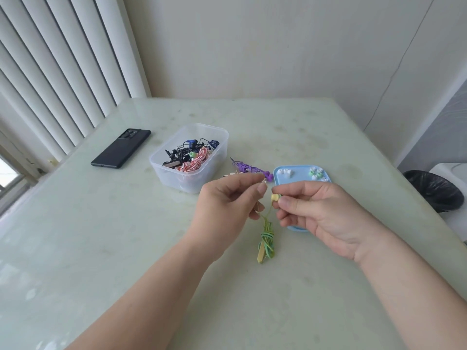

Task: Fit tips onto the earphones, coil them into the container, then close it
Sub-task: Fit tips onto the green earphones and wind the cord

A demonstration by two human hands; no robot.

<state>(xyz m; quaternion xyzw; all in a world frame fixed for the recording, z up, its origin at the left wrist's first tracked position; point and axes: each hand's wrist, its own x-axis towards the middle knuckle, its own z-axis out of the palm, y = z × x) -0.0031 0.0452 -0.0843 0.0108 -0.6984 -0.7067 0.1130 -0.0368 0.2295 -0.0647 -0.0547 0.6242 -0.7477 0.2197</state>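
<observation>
My right hand (318, 213) pinches a yellow earbud (275, 197) of the yellow-green earphones, whose coiled cable bundle (266, 242) hangs below and lies on the table. My left hand (227, 205) pinches something small at its fingertips, close to the earbud; what it holds is too small to tell. Behind my hands lies a blue lid (300, 174) carrying white and green ear tips (316, 173). A clear plastic container (189, 157) with several coiled earphones stands behind and to the left. Purple earphones (246, 169) lie between the container and the lid.
A black phone (121, 147) lies at the left back of the pale green table (101, 236). Vertical blinds hang at the left. A bin with a black bag (434, 190) stands off the table's right edge.
</observation>
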